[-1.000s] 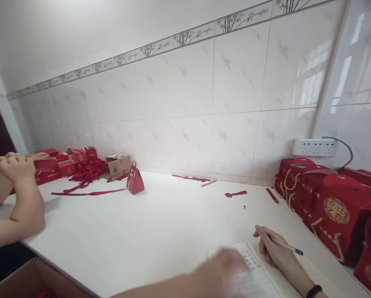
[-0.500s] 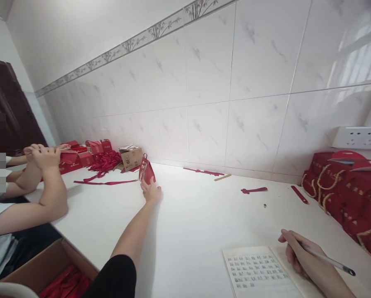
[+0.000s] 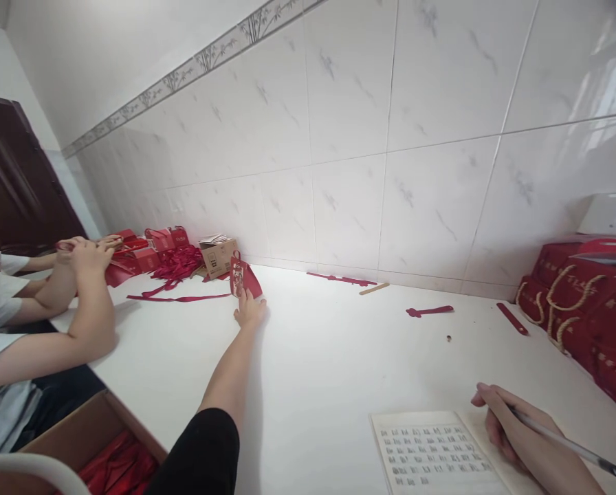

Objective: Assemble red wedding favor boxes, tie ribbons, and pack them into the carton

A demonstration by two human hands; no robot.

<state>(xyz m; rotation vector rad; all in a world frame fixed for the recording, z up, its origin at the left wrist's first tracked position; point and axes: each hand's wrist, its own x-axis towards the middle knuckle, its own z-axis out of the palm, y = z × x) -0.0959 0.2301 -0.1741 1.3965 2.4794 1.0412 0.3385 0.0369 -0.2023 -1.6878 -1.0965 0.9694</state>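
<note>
the left hand (image 3: 250,309) is touching the lower part of a small red box (image 3: 238,276) with its fingers; whether it is really gripping, the view is not showing. the small red box is standing on the white surface (image 3: 313,364), near the tiled wall (image 3: 339,206) and just beside a brown carton (image 3: 219,258). the right hand (image 3: 519,423) is grasping a pen (image 3: 566,441) over an open notebook (image 3: 432,447) (handwriting is filling rows of its left page).
</note>
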